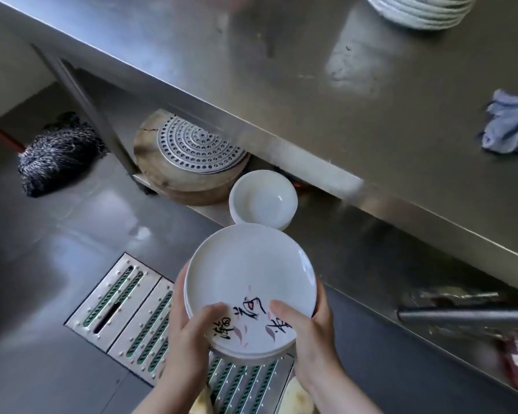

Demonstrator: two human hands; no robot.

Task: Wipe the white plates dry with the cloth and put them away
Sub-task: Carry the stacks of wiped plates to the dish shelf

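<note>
I hold a small stack of white plates (248, 276) in front of me, low over the floor; the top plate bears black writing and pink marks near my thumbs. My left hand (189, 327) grips the stack's left rim with the thumb on top. My right hand (305, 333) grips its right rim the same way. The blue-grey cloth (509, 125) lies crumpled on the steel counter (281, 70) at the right, away from both hands. Another stack of white plates (422, 10) stands at the counter's far edge.
Under the counter, a lower shelf (356, 252) carries stacked white bowls (262, 198), a perforated metal disc (198, 147) on a round wooden board, and tongs at the right. A mop head (57, 156) lies on the grey floor; a metal drain grate (138, 318) is below my hands.
</note>
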